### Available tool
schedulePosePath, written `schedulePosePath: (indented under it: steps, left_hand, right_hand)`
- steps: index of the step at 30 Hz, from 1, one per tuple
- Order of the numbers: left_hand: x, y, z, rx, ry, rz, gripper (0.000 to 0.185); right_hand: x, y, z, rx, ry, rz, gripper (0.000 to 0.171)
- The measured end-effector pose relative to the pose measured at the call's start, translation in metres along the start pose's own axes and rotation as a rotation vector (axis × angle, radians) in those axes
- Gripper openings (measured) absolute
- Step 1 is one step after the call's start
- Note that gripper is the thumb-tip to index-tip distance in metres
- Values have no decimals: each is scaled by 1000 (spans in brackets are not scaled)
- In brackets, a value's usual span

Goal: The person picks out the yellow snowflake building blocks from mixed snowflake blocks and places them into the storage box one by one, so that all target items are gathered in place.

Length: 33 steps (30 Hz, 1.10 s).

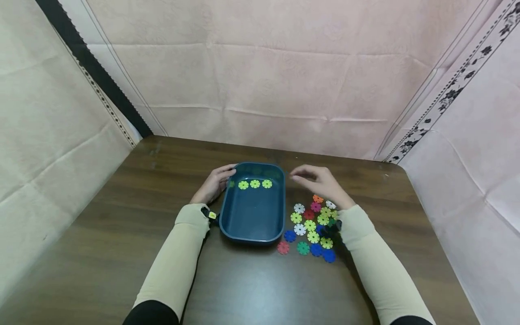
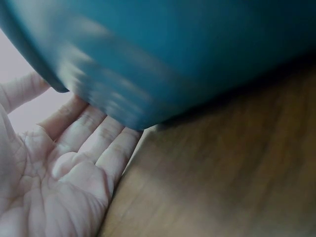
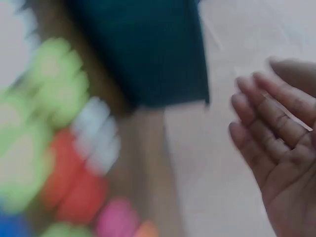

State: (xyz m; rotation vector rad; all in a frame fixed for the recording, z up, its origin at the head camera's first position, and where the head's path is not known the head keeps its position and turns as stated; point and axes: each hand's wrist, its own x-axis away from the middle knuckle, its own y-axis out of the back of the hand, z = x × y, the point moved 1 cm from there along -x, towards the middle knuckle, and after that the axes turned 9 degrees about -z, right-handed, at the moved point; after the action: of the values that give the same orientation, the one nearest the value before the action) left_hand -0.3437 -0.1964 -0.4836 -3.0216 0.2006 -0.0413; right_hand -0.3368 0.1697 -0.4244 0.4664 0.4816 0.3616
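A dark blue rectangular tray (image 1: 253, 216) sits on the table with three yellow-green flower-shaped discs (image 1: 255, 183) in a row near its far end. At its far left corner is my left hand (image 1: 218, 181). Its fingers lie nearly straight against the tray's outer side (image 2: 163, 54), the thumb up by the rim, in the left wrist view. My right hand (image 1: 318, 179) hovers right of the tray's far end. Seen in the right wrist view, that hand's palm (image 3: 291, 168) holds nothing and its fingers bend loosely.
Right of the tray, below my right hand, lies a loose spread of flower-shaped discs (image 1: 310, 225) in yellow-green, white, red, pink, orange, blue and green. The wooden table (image 1: 162, 253) ends against hanging pale cloth (image 1: 276, 81) at the back and sides.
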Motion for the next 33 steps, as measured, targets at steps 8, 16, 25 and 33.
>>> schedulePosePath:
  steps: [8,16,25,33]
  left_hand:
    - [-3,0,-3,-8,5,9,46]
    - [-2,1,-7,12,-2,-7,42]
    - [-2,2,-3,-7,16,-11,44]
    - [-2,1,-1,-19,38,-11,46]
  right_hand:
    - [77,52,-57,-147,-199,-225,31]
    - [121,59,-70,243,-148,-249,13]
    - [134,49,-67,376,-38,-190,24]
    - [136,49,-68,370,-41,-177,22]
